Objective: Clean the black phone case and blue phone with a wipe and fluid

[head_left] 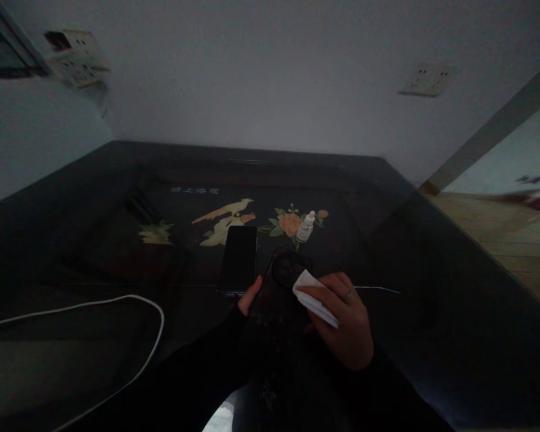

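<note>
My left hand (249, 298) grips the left edge of a dark phone (281, 285) held back-side up, its round camera bump toward the far end. Only the thumb shows past a black sleeve. My right hand (346, 324) pinches a folded white cloth (314, 298) and presses it onto the phone just below the camera bump. A second phone (239, 258) with a dark screen lies flat on the black table just beyond my left hand. A small clear dropper bottle (305, 227) with a white cap stands behind the held phone.
The black lacquered table (409, 252) has an inlaid bird and flower picture. A white cable (117, 312) loops across its left side. A white wall with sockets (427, 78) stands behind. Wooden floor (499, 234) lies to the right.
</note>
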The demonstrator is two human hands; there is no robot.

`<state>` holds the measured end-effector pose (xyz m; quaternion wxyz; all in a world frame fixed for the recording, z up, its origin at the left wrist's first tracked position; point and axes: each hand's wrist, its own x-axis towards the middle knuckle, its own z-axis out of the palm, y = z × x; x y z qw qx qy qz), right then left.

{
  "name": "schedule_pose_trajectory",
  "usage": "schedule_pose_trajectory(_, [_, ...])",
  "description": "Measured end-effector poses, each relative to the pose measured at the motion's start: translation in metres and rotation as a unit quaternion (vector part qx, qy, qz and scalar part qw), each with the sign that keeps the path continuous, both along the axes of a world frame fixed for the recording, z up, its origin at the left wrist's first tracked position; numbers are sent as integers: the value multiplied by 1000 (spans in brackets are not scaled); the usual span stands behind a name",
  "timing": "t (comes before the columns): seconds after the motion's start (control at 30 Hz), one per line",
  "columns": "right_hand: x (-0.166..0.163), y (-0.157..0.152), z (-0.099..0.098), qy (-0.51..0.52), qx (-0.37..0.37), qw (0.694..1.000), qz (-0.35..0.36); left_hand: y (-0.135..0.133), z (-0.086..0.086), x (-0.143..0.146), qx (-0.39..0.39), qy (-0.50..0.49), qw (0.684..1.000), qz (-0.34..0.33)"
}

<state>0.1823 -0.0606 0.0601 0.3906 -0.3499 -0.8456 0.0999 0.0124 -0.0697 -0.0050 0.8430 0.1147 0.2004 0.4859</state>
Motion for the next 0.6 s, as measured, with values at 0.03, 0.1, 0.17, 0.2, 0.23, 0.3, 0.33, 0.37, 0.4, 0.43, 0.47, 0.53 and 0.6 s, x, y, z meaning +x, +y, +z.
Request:
schedule_pose_trajectory(0.03, [-1, -3, 2, 4, 4, 1000, 29, 0, 2, 1, -3, 9, 1000, 12])
schedule_pose_trajectory(0.1, [-5, -9, 5, 9, 21, 995, 102, -1, 7, 2, -12, 15, 1000, 23])
schedule_pose_trajectory(0.17, [-8, -13, 6, 10, 38, 987, 155, -1, 15, 3, -16, 5, 1000, 21])
schedule_pose_trajectory(0.2, [-7, -13, 6, 10, 39, 987, 158, -2, 19, 3, -18, -4, 1000, 18])
schedule_pose_trajectory(0.23, [-6, -12, 5, 13, 34, 989, 141, -2, 24, 2, -20, -15, 1000, 12])
schedule_pose_trajectory(0.3, [0, -4, 3, 17, 3, 998, 65, -4, 31, 0, -25, -38, 999, -9])
schedule_pose_trajectory(0.33, [4, 1, 2, 23, -18, 999, 18, -4, 34, -1, -30, -55, 998, -21])
schedule_pose_trajectory(0.37, [8, 6, 1, 31, -40, 998, -26, -4, 36, -2, -34, -72, 996, -32])
schedule_pose_trajectory(0.4, [12, 11, 1, 40, -60, 996, -61, -3, 36, -3, -39, -83, 995, -37])
schedule_pose_trajectory(0.43, [16, 15, 2, 53, -76, 992, -86, -3, 37, -3, -44, -82, 995, -31])
schedule_pose_trajectory(0.47, [19, 18, 3, 70, -89, 988, -104, -2, 37, -2, -45, -75, 996, -17])
schedule_pose_trajectory(0.53, [22, 22, 6, 107, -109, 981, -119, 0, 40, 0, -26, -28, 999, 27])
schedule_pose_trajectory(0.6, [25, 22, 9, 147, -136, 973, -118, 1, 45, 3, 24, 64, 996, 64])
